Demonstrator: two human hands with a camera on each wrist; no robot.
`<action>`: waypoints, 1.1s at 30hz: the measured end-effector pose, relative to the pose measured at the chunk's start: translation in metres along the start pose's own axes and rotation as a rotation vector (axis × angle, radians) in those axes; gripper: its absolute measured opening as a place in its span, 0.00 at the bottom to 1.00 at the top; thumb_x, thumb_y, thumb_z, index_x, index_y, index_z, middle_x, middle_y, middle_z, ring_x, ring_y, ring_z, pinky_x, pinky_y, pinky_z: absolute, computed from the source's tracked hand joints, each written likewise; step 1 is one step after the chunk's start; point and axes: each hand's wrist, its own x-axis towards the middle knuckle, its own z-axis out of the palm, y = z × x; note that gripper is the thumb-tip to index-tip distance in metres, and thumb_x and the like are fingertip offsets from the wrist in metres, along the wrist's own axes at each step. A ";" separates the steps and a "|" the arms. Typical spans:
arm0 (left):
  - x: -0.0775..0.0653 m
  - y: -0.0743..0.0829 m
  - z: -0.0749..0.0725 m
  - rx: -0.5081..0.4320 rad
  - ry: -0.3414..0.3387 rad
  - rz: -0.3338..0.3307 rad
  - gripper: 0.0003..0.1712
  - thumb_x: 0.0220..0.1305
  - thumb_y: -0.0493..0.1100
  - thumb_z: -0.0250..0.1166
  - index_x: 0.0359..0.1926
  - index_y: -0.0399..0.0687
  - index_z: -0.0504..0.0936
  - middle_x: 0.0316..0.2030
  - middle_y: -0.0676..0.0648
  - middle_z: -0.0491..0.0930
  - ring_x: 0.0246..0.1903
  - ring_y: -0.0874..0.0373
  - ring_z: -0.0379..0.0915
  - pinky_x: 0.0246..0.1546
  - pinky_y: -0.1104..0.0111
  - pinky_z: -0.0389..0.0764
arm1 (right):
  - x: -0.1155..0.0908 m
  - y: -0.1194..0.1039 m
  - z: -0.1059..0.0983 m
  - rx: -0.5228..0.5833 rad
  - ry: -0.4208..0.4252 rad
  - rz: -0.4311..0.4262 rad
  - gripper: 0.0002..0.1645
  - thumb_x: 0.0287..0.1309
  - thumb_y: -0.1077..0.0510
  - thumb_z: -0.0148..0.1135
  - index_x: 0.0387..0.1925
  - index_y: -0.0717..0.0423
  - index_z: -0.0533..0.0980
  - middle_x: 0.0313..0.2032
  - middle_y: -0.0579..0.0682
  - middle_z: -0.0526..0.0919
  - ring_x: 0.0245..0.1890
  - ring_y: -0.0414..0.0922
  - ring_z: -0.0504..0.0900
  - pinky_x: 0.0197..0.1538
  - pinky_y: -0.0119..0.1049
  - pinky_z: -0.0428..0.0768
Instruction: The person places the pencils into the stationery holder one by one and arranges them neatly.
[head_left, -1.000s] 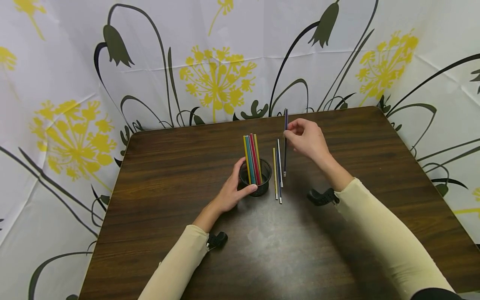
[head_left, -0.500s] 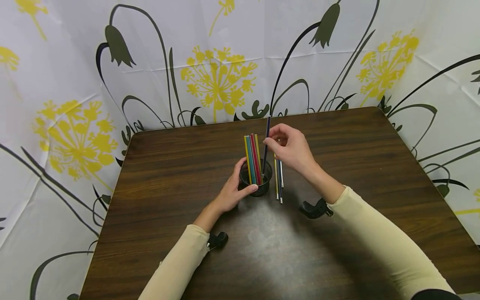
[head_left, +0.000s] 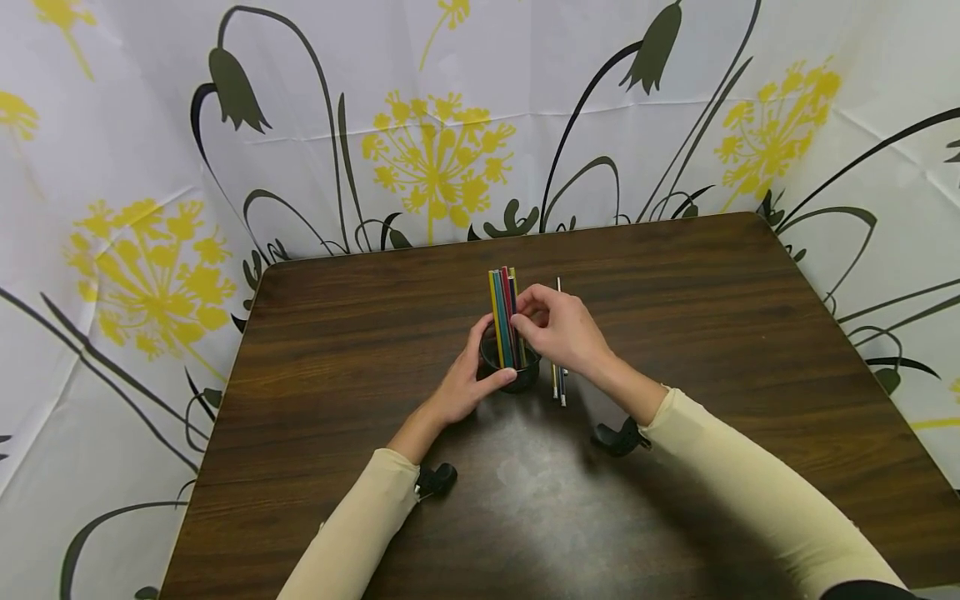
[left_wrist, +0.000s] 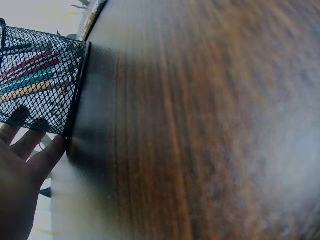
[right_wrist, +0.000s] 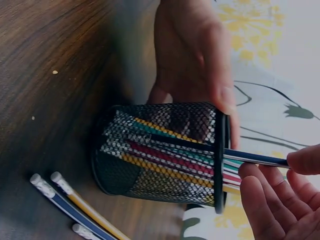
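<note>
A black mesh pencil cup (head_left: pixel 527 379) stands upright on the table, gripped by my left hand (head_left: pixel 459 387) around its left side, thumb at the near rim. In it lean several pencils: yellow, a teal pencil (head_left: pixel 498 308), red. My right hand (head_left: pixel 566 329) is at the rim, pinching a dark blue pencil (right_wrist: pixel 257 157) between thumb and fingers; through the mesh its eraser end shows low inside the cup. Beside the cup lie loose pencils with white erasers, among them a yellow pencil (right_wrist: pixel 90 206) and a blue pencil (right_wrist: pixel 70 211), partly hidden by my right hand in the head view.
The brown wood-grain table (head_left: pixel 337 358) reaches back to a white curtain (head_left: pixel 300 183) with yellow and dark green flowers. A black wrist device (head_left: pixel 437 480) sits by my left sleeve, another black device (head_left: pixel 618 437) by my right.
My right hand has carried the dark blue pencil left from beside the loose pencils and lowered it into the cup. My left hand keeps its hold on the cup.
</note>
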 end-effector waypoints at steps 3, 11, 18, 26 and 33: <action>0.000 0.001 0.000 0.000 0.001 0.002 0.46 0.67 0.35 0.61 0.76 0.44 0.42 0.68 0.33 0.59 0.61 0.38 0.63 0.61 0.42 0.63 | -0.002 0.002 0.003 -0.023 -0.005 0.008 0.06 0.62 0.57 0.64 0.39 0.55 0.78 0.33 0.47 0.83 0.30 0.43 0.82 0.35 0.40 0.79; 0.003 -0.021 0.001 0.008 0.011 -0.003 0.48 0.68 0.42 0.63 0.77 0.58 0.41 0.67 0.39 0.62 0.61 0.44 0.66 0.62 0.48 0.65 | 0.000 0.006 0.009 -0.070 0.006 0.010 0.07 0.63 0.56 0.64 0.39 0.54 0.78 0.34 0.47 0.83 0.32 0.43 0.83 0.37 0.39 0.79; 0.005 -0.037 0.003 0.024 0.026 -0.025 0.48 0.67 0.45 0.64 0.75 0.70 0.42 0.66 0.44 0.64 0.60 0.49 0.68 0.62 0.52 0.66 | 0.003 0.008 0.016 -0.114 0.067 0.032 0.07 0.62 0.55 0.66 0.39 0.54 0.79 0.32 0.46 0.84 0.29 0.41 0.83 0.33 0.39 0.79; 0.006 -0.039 0.003 0.009 0.009 -0.022 0.49 0.68 0.40 0.63 0.77 0.57 0.40 0.68 0.37 0.61 0.61 0.41 0.66 0.62 0.46 0.64 | 0.008 0.008 0.021 -0.166 0.120 0.058 0.07 0.60 0.55 0.66 0.36 0.54 0.82 0.30 0.45 0.85 0.27 0.39 0.82 0.31 0.37 0.79; 0.006 -0.038 0.004 0.040 0.020 -0.029 0.49 0.67 0.41 0.64 0.77 0.61 0.40 0.68 0.41 0.61 0.60 0.45 0.67 0.61 0.49 0.66 | 0.012 0.009 0.022 -0.204 0.157 0.070 0.06 0.59 0.55 0.67 0.34 0.54 0.84 0.28 0.45 0.85 0.25 0.38 0.81 0.28 0.35 0.79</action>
